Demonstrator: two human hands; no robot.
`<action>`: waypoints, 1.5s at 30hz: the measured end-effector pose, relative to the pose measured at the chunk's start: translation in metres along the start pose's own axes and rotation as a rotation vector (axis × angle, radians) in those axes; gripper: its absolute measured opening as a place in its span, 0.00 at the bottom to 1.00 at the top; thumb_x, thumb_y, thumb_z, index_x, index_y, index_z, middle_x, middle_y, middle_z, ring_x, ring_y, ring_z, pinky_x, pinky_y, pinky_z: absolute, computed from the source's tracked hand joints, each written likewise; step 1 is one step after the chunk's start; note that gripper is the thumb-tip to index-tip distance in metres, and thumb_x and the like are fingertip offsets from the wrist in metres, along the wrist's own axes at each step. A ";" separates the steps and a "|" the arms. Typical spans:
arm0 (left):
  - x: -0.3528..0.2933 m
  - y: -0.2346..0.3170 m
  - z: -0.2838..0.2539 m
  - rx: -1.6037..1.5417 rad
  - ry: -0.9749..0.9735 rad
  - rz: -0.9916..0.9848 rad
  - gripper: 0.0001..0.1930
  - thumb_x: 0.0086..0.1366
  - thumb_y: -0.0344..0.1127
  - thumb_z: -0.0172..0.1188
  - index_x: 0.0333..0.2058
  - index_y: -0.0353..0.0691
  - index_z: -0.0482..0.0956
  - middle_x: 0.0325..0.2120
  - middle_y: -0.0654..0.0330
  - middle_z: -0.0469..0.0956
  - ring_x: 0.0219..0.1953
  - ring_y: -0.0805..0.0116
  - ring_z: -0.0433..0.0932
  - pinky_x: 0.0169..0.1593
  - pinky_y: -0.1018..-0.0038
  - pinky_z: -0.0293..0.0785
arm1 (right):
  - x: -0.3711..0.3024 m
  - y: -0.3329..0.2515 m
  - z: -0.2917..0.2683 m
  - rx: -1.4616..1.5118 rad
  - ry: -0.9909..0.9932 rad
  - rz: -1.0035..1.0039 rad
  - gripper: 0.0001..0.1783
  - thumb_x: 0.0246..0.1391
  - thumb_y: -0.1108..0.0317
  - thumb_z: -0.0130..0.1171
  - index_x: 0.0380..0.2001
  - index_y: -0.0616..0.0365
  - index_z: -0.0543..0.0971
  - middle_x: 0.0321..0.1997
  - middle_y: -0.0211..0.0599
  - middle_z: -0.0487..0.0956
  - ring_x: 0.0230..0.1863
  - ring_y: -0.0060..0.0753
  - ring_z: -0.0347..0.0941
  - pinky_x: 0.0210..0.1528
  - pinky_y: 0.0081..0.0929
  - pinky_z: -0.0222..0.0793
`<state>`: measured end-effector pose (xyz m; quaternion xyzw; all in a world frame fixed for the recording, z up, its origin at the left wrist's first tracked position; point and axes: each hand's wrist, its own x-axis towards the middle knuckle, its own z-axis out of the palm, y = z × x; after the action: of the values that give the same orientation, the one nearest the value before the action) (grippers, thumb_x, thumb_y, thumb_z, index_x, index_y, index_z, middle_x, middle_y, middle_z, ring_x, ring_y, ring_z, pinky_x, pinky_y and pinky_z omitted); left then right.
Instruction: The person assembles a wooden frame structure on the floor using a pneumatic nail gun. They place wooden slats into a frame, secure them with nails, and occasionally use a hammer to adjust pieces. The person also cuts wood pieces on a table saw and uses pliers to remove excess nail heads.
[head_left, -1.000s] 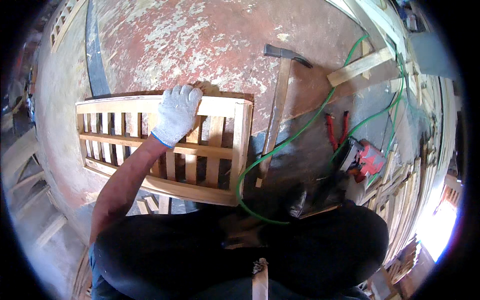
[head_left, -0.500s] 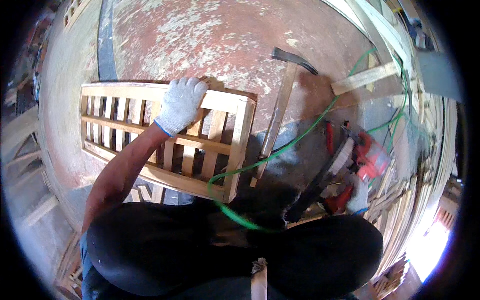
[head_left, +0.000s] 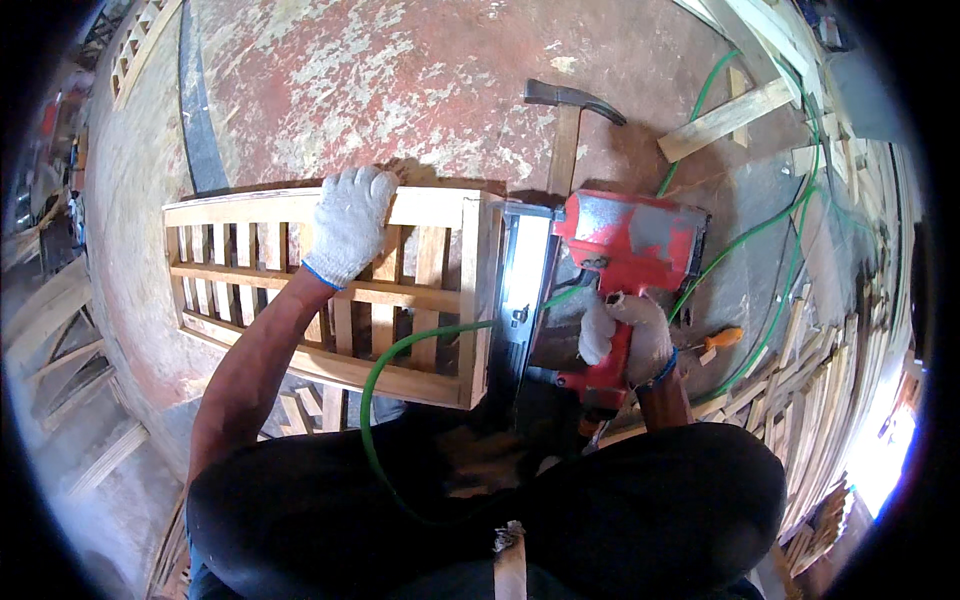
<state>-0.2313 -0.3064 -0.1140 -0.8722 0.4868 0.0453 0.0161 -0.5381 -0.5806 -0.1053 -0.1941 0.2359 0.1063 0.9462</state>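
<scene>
A slatted wooden frame (head_left: 420, 292) stands before me on the worn floor. Over its far rail my left hand (head_left: 350, 218), in a white knitted glove, is closed. My gloved right hand (head_left: 640, 335) is wrapped round the handle of a red pneumatic nail gun (head_left: 625, 240). The gun's long magazine (head_left: 520, 290) lies along the frame's right end, its nose close to the far right corner; I cannot tell if they touch. A green air hose (head_left: 400, 345) loops across the frame's near right part.
Beyond the nail gun lies a claw hammer (head_left: 568, 130), its handle partly hidden by the gun. An orange-handled tool (head_left: 722, 339) lies to the right, beside stacked wooden strips (head_left: 800, 390). A loose board (head_left: 725, 118) rests at the upper right.
My right hand has brought the nail gun up from the lower right to the frame's right end. My left hand keeps its hold on the far rail.
</scene>
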 end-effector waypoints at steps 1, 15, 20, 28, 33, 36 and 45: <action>-0.001 0.000 0.000 0.003 0.009 0.004 0.30 0.46 0.32 0.71 0.50 0.43 0.72 0.45 0.54 0.75 0.50 0.50 0.74 0.55 0.55 0.67 | 0.001 0.002 0.001 0.000 -0.017 0.010 0.14 0.58 0.58 0.60 0.28 0.59 0.73 0.21 0.34 0.71 0.18 0.37 0.70 0.22 0.37 0.65; -0.001 0.000 -0.001 -0.019 0.039 0.024 0.27 0.48 0.33 0.69 0.50 0.45 0.73 0.43 0.55 0.75 0.49 0.52 0.74 0.53 0.56 0.67 | -0.001 0.011 0.000 0.180 0.005 0.045 0.13 0.59 0.58 0.60 0.37 0.56 0.74 0.22 0.30 0.68 0.21 0.34 0.69 0.26 0.38 0.64; -0.001 0.002 -0.003 -0.022 0.027 0.014 0.27 0.48 0.33 0.70 0.49 0.45 0.73 0.44 0.54 0.75 0.49 0.51 0.74 0.53 0.56 0.67 | -0.001 0.011 -0.005 0.145 -0.017 0.057 0.13 0.59 0.58 0.59 0.36 0.56 0.74 0.23 0.30 0.68 0.21 0.35 0.69 0.27 0.39 0.64; -0.001 0.001 -0.001 -0.004 0.030 0.022 0.29 0.47 0.36 0.72 0.49 0.44 0.73 0.45 0.53 0.75 0.50 0.51 0.74 0.54 0.55 0.67 | -0.004 0.005 0.004 0.068 0.086 0.079 0.15 0.58 0.57 0.60 0.28 0.58 0.74 0.21 0.33 0.70 0.20 0.37 0.70 0.26 0.40 0.67; -0.002 0.000 -0.001 0.009 0.015 0.024 0.29 0.46 0.36 0.72 0.49 0.44 0.73 0.44 0.53 0.75 0.49 0.51 0.74 0.53 0.55 0.67 | -0.005 0.010 0.007 0.095 0.071 0.086 0.15 0.58 0.57 0.60 0.27 0.57 0.74 0.21 0.34 0.71 0.19 0.36 0.70 0.26 0.39 0.67; -0.001 -0.003 0.005 0.039 0.061 0.045 0.29 0.46 0.35 0.71 0.49 0.44 0.73 0.44 0.53 0.75 0.49 0.51 0.75 0.53 0.55 0.67 | -0.005 0.012 0.004 0.095 0.070 0.088 0.16 0.58 0.57 0.60 0.26 0.57 0.74 0.20 0.34 0.70 0.19 0.36 0.70 0.25 0.39 0.66; -0.002 0.000 0.002 -0.002 0.027 0.002 0.31 0.43 0.28 0.72 0.49 0.44 0.73 0.43 0.54 0.75 0.49 0.50 0.74 0.54 0.56 0.67 | -0.008 0.009 0.009 0.032 0.044 0.122 0.18 0.59 0.57 0.59 0.22 0.57 0.71 0.18 0.33 0.67 0.19 0.34 0.67 0.27 0.37 0.64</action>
<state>-0.2325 -0.3047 -0.1163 -0.8723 0.4877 0.0340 0.0088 -0.5436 -0.5693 -0.0970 -0.1666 0.2696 0.1556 0.9356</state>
